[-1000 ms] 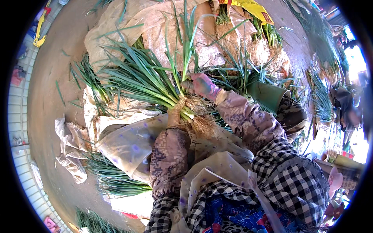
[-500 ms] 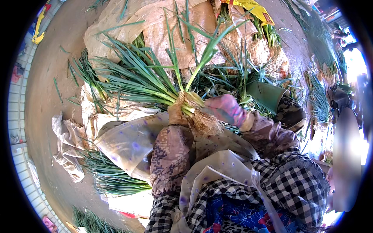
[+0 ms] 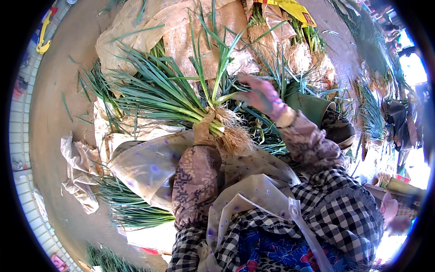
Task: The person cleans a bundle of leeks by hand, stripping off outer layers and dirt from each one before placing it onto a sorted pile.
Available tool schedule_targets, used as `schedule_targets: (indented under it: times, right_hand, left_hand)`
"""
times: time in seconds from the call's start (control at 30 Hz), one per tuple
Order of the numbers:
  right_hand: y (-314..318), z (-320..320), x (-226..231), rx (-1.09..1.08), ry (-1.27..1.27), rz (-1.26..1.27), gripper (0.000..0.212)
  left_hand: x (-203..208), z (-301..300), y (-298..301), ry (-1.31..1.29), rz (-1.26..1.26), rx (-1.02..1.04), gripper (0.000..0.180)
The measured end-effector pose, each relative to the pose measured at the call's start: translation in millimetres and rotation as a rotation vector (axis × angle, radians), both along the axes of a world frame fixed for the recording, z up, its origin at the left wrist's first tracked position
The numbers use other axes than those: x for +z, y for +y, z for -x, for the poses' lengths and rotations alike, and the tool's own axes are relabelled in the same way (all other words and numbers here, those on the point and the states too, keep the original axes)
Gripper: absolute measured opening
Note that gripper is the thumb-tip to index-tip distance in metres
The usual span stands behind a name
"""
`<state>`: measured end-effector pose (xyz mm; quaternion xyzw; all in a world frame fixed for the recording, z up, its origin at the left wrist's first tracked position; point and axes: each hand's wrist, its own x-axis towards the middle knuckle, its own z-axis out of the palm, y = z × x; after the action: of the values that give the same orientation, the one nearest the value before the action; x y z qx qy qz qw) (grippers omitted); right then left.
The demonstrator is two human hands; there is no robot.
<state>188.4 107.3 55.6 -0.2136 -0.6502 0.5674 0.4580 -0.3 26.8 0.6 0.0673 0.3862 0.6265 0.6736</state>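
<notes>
My left hand [image 3: 203,130], in a tan glove, is closed around the lower stalks of a bunch of green onions [image 3: 172,102]. Their long leaves fan out to the upper left, and the pale shaggy roots [image 3: 238,139] hang to the right of my grip. My right hand [image 3: 263,97], in a pinkish patterned glove, is slightly blurred at the right of the bunch. Its fingers look apart, close to a pale bent leaf end [image 3: 228,96]; whether they touch it is unclear.
Green onions with roots [image 3: 297,54] lie beyond, beside tan sacking [image 3: 181,41]. A green boot [image 3: 310,109] stands to the right. More green onions [image 3: 136,201] lie at the lower left near crumpled white sacking [image 3: 81,172]. A spotted plastic apron [image 3: 152,163] covers my lap.
My right hand has moved up and away from the roots, its fingers now spread by the stalks. My left hand keeps its grip, and the bunch has barely shifted.
</notes>
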Motion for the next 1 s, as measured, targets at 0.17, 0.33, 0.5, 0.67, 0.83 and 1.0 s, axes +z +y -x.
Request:
schedule_targets:
  times: [0.17, 0.33, 0.5, 0.67, 0.83, 1.0]
  right_hand:
    - [-3, 67, -12, 0.026, -0.605, -0.328, 0.007]
    - [-17, 67, -31, 0.099, -0.573, -0.066, 0.006]
    - [-41, 66, -13, 0.011, -0.651, -0.041, 0.008]
    - [-49, 55, 0, 0.172, -0.740, 0.115, 0.023]
    - [-88, 53, 30, 0.648, -0.626, 0.652, 0.025]
    - [-61, -9, 3, 0.448, -0.404, 0.532, 0.023]
  left_hand:
    - [-2, 8, -7, 0.134, 0.208, 0.015, 0.017]
    - [-16, 6, -10, 0.009, 0.269, 0.043, 0.016]
    - [-10, 1, -15, -0.002, 0.338, 0.038, 0.016]
    - [-8, -8, -12, 0.115, 0.315, 0.039, 0.017]
    - [-28, 3, -3, -0.034, 0.278, 0.041, 0.012]
    - [-19, -5, -3, 0.009, 0.211, 0.103, 0.012]
